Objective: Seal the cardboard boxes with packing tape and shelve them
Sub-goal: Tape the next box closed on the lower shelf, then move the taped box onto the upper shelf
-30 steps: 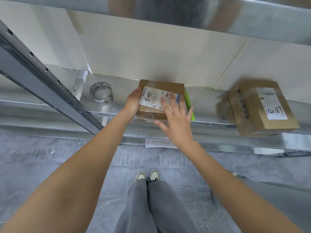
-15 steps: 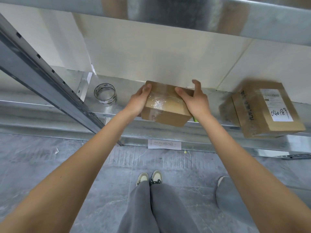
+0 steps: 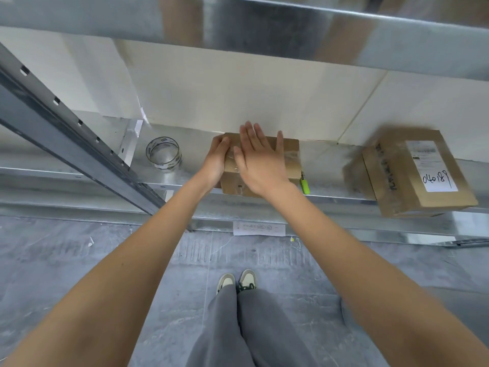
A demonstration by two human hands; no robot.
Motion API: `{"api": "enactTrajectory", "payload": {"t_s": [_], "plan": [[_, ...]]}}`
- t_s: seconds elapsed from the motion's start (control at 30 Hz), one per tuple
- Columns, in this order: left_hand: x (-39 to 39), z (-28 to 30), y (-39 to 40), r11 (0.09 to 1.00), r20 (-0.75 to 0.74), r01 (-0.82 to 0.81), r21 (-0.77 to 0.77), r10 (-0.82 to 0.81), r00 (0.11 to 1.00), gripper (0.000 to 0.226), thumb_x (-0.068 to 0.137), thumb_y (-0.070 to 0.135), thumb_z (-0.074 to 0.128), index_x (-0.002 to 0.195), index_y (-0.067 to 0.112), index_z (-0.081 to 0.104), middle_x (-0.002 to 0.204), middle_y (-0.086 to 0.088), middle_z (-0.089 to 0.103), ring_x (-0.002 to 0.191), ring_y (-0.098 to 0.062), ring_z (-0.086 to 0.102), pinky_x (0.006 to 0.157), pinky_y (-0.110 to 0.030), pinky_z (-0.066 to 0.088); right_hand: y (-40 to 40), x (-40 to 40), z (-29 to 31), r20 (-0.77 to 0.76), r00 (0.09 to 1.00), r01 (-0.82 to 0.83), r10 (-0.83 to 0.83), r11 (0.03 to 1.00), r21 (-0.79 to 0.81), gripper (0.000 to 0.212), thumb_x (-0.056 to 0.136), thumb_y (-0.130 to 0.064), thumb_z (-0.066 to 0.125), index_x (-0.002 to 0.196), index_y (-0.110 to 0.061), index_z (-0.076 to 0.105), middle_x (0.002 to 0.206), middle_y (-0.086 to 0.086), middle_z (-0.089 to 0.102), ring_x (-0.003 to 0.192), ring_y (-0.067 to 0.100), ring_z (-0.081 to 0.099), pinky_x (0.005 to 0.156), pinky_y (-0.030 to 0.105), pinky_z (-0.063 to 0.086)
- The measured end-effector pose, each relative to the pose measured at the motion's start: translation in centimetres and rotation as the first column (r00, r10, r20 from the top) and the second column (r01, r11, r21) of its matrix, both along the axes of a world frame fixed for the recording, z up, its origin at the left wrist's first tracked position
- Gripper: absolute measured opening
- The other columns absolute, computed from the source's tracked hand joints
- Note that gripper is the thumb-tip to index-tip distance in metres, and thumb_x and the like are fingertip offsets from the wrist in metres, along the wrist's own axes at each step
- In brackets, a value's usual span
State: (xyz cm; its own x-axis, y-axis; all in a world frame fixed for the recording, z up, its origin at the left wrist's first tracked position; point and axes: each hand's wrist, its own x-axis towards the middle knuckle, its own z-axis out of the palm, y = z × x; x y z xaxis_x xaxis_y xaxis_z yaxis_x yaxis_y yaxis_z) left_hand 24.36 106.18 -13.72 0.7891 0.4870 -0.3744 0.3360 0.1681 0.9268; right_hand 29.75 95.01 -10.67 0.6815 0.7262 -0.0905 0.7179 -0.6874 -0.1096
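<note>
The fingers (image 3: 251, 136) of the right hand (image 3: 260, 165) lie straight and spread, palm down on top of the small cardboard box (image 3: 288, 157), holding nothing; I'd say they are pressing tape flat or steadying the box. The left hand (image 3: 217, 160) grips the box's nine o'clock side, fingers curled around the far corner, likely to keep it from sliding on the slick metal shelf (image 3: 195, 144).

The box sits near the shelf's front edge, almost under the person's reach, its flaps down so nothing inside shows. Glossy film on its near face suggests some tape is already on.

At nine o'clock from the box, well apart, stands the roll of clear tape (image 3: 163, 154) on its rim, within easy reach. Just beside the box at four o'clock lies a green cutter or marker (image 3: 304, 185); which one I cannot tell. Out at three o'clock a larger labelled box (image 3: 412, 173) rests closed, overhanging the shelf edge, its contents hidden too.
</note>
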Motion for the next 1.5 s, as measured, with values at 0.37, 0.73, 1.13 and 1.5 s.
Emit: {"api": "enactTrajectory", "payload": {"t_s": [0.37,0.73,1.13,1.5], "plan": [[0.1,0.2,0.0,1.0,-0.018,0.011,0.001,-0.011,1.0,0.024,0.106,0.03,0.03,0.118,0.015,0.044,0.102,0.006,0.056,0.096,-0.007,0.054,0.083,-0.017,0.042,-4.7,-5.6,-1.1,0.067,0.99,-0.13,0.123,0.984,0.119,0.063,0.098,-0.042,0.026,0.153,-0.01,0.026,0.16,0.005,0.025,0.148,0.018,0.021,0.12,0.05,0.01],[-2.4,1.9,-0.4,0.99,-0.155,0.127,-0.061,-0.135,0.979,0.056,0.1,0.06,0.024,0.129,0.024,0.055,0.115,-0.003,0.068,0.098,-0.017,0.066,0.071,-0.025,0.054,-7.5,0.7,-0.9,-0.868,0.36,0.888,-0.343,0.41,0.206,0.063,0.096,-0.063,0.035,0.14,-0.02,0.047,0.138,0.006,0.053,0.129,0.026,0.047,0.112,0.042,0.035],[-6.7,1.9,-4.9,0.969,-0.141,0.063,0.237,-0.03,0.99,0.057,0.102,0.051,0.034,0.139,0.009,0.049,0.141,-0.009,0.052,0.132,-0.025,0.046,0.107,-0.032,0.033,-11.6,-3.6,-1.1,-0.96,0.249,0.908,-0.127,0.374,0.186,0.067,0.085,-0.074,0.038,0.133,-0.031,0.054,0.136,-0.008,0.055,0.126,0.011,0.049,0.113,0.035,0.032],[-11.8,7.8,-15.0,0.983,-0.104,-0.123,0.138,0.138,0.985,0.069,0.097,0.064,0.028,0.14,0.015,0.05,0.142,-0.005,0.051,0.133,-0.024,0.046,0.11,-0.034,0.031,-19.4,-9.1,3.9,-0.935,0.344,0.88,-0.091,0.379,0.287,0.064,0.09,-0.072,0.034,0.138,-0.032,0.049,0.141,-0.007,0.049,0.125,0.015,0.045,0.102,0.031,0.033]]}}
